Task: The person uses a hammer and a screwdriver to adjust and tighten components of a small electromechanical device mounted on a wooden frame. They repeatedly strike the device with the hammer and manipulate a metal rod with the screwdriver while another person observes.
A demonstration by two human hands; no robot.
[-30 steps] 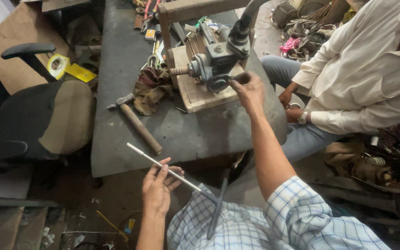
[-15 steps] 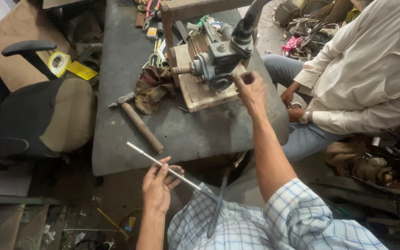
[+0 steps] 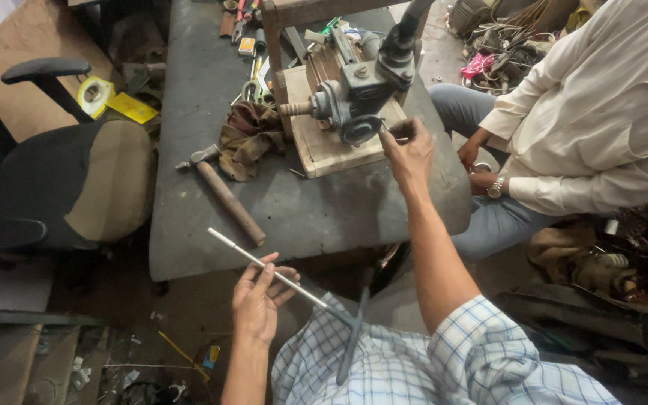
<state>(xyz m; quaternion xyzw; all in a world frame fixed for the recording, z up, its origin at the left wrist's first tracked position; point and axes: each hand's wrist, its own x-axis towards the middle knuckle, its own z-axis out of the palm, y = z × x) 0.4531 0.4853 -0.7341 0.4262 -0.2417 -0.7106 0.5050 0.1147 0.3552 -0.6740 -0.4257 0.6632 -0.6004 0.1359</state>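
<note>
My left hand (image 3: 258, 298) holds a thin metal rod (image 3: 243, 253) low in front of me, its free end reaching over the near edge of the grey table (image 3: 204, 112). My right hand (image 3: 408, 148) is stretched out to a grey hand-cranked machine (image 3: 361, 86) mounted on a wooden board (image 3: 324, 146), fingers closed on its crank handle at the front. A dark bar hangs down against my checked shirt.
A hammer (image 3: 223, 191) with a wooden handle lies on the table beside a brown rag (image 3: 247, 135). Tools crowd the table's far end. A black office chair (image 3: 61, 187) stands left. A person in a white shirt (image 3: 601, 127) sits right, amid floor clutter.
My right hand has shifted slightly at the machine's crank. The left hand and rod have stayed put.
</note>
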